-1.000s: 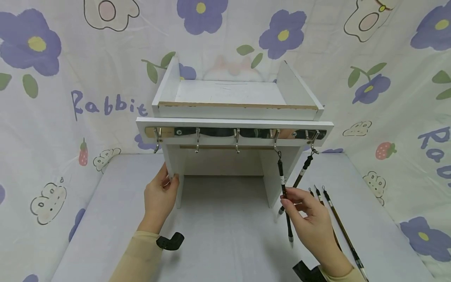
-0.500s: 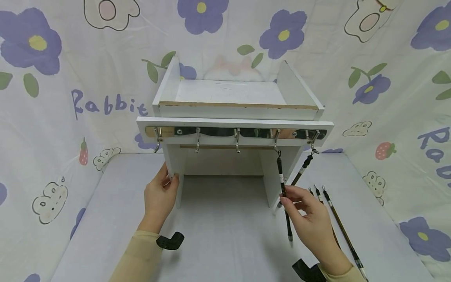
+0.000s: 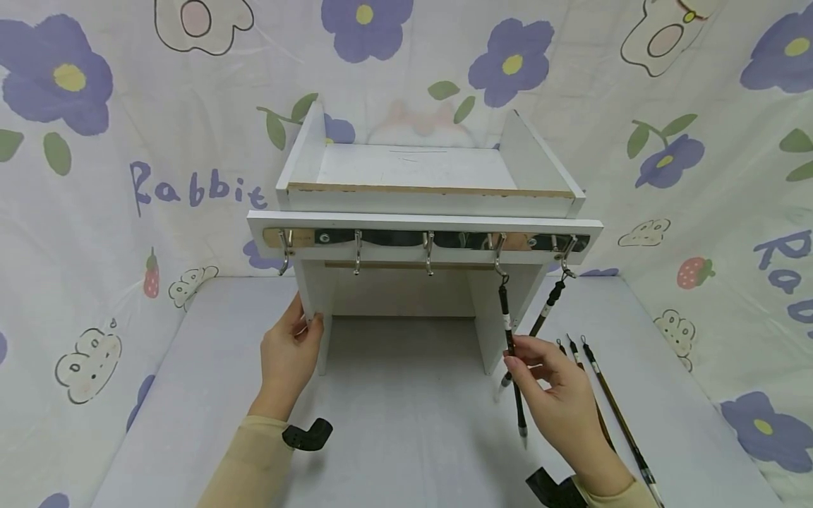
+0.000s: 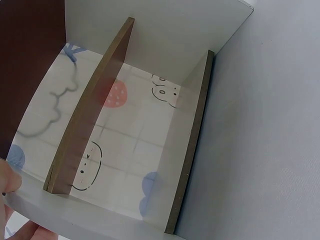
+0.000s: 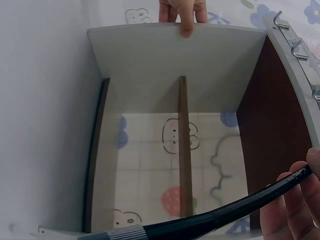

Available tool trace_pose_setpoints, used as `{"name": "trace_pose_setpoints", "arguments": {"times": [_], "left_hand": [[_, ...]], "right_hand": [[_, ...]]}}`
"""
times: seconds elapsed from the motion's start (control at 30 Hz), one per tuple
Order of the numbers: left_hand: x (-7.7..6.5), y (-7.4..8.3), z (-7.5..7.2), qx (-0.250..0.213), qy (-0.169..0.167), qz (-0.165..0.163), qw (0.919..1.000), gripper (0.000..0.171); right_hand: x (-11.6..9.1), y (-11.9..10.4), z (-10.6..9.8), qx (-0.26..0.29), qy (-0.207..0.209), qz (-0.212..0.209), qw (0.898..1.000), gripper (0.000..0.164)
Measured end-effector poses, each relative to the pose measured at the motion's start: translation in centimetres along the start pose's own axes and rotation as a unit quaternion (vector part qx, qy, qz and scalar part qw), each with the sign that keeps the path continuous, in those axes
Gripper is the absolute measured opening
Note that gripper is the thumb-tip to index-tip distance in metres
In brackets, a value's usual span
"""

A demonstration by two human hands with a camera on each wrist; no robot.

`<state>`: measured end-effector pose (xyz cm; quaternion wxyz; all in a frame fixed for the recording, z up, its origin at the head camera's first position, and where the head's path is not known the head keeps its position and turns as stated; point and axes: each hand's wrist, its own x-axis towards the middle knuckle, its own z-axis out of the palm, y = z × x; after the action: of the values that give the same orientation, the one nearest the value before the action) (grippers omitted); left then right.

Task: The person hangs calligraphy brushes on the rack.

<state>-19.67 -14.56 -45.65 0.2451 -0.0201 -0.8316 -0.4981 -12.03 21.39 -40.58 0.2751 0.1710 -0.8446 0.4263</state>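
My left hand [image 3: 288, 356] grips the front edge of the left side panel of a white shelf unit [image 3: 438, 204]. In my right hand [image 3: 552, 388], thumb and fingers pinch the handle of a dark calligraphy brush [image 3: 519, 409], its pale tip pointing down. The loop at its top is at the fourth metal hook [image 3: 498, 257] from the left; whether it bears weight there I cannot tell. Behind it, a second calligraphy brush [image 3: 547, 307] hangs slanted from the rightmost hook [image 3: 565, 261]. The right wrist view shows the held brush's dark shaft [image 5: 225, 212] crossing low.
Several hooks line a metal strip [image 3: 394, 238] on the shelf's front board. Several more brushes [image 3: 619, 409] lie on the white tabletop [image 3: 406, 437] right of the shelf, partly behind my right hand. A flowered cloth [image 3: 209, 127] hangs behind and at the sides.
Both hands stay almost where they were. The pinched brush has shifted very slightly left at its lower end, and the brush behind it sways a little.
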Motion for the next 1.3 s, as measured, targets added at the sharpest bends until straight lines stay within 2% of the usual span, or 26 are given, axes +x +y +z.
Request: {"name": "trace_pose_setpoints", "arguments": {"times": [0.4,1.3], "left_hand": [[-0.1,-0.1,-0.1,0.002,0.002,0.002,1.0000,0.050],[0.0,0.0,0.1,0.001,0.005,0.005,1.0000,0.050]], "right_hand": [[0.4,-0.4,-0.1,0.011,-0.007,-0.023,1.000,0.039],[0.7,-1.0,-0.1,0.020,-0.006,-0.025,0.999,0.040]]}}
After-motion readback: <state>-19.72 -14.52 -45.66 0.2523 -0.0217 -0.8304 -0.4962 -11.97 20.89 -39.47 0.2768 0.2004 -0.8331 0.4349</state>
